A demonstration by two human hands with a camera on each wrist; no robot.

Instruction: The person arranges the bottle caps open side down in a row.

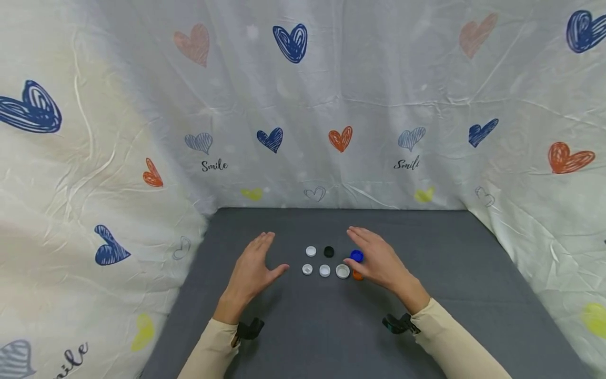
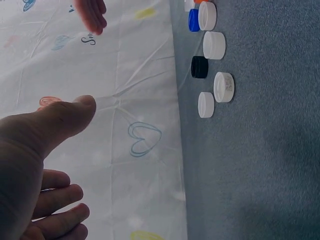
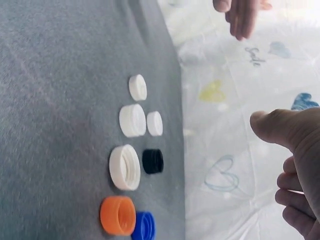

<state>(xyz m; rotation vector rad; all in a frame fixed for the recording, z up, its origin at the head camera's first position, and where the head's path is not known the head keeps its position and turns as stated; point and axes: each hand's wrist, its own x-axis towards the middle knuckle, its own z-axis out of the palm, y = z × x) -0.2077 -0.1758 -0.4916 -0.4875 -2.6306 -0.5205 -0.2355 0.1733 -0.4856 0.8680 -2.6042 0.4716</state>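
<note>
Head view: we see a dark grey counter (image 1: pixel 303 326), its far edge meeting a wrinkled white cloth (image 1: pixel 227 79) that also hangs at left and right, printed with blue, orange, pink and yellow hearts (image 1: pixel 290 43) and the word "Smile" (image 1: pixel 215 166). Toward the far middle of the counter we count seven caps in two rows: far, from the left, a white cap (image 1: pixel 310 251), a black cap (image 1: pixel 329 251) and a blue cap (image 1: pixel 357 256); near, two more white caps (image 1: pixel 324 270), a larger white cap (image 1: pixel 342 271) and an orange cap (image 1: pixel 357 276).

The left hand (image 1: pixel 251 271) hovers left of the caps, thumb well apart from its fingers and nothing held; the right hand (image 1: pixel 381 260) hangs over the right end of the rows, its thumb and fingers likewise apart.

From the head we lose part of the orange and blue caps behind the right hand; the right wrist view shows us its thumb clear of both. The left wrist view gives us only a sliver of orange at its top edge, with a whitish thing (image 2: pixel 189 5) near the blue cap, too cropped to name. Cream sleeves (image 1: pixel 208 350) and dark wrist devices (image 1: pixel 250 329) we find in the head view alone
</note>
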